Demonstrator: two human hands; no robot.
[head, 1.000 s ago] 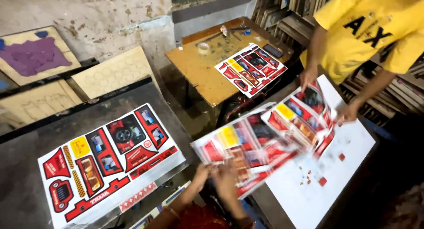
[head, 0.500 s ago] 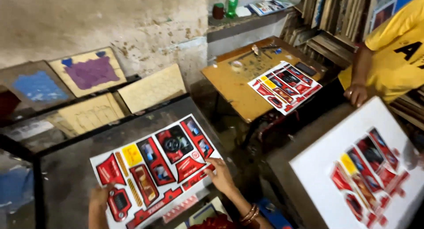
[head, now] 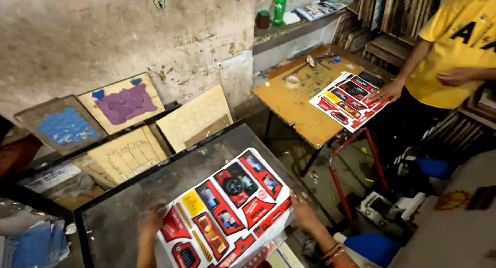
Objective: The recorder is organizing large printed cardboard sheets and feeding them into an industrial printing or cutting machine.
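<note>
The person's left hand [head: 153, 220] lay at the left edge of a white sheet printed with red die-cut vehicle parts [head: 227, 208], fingers curled down over that edge and gripping it, the forearm rising straight up from the bottom of the view. The right hand [head: 302, 212] held the opposite edge near the sheet's right corner, fingers closed against the card and thumb side turned toward the print, with the wrist bent inward and bangles [head: 332, 251] showing on the forearm. Between the two hands the sheet sat tilted across a dark grey metal-framed table [head: 134, 195], its near end reaching past the table's front edge.

Behind that table, wooden die boards leaned against the stained wall: one with a blue patch [head: 66, 126], one with a purple patch [head: 124, 103], and a plain pale one cut with a grid pattern [head: 194, 115]. Well apart to the right stood an orange-brown work table [head: 297, 105] carrying a roll of tape [head: 292, 82] and a second printed sheet [head: 349, 100]. A co-worker in a yellow shirt [head: 457, 46] pressed one open hand [head: 385, 92] flat on that second sheet. A green bottle [head: 279, 7] stood on the wall ledge above.
</note>
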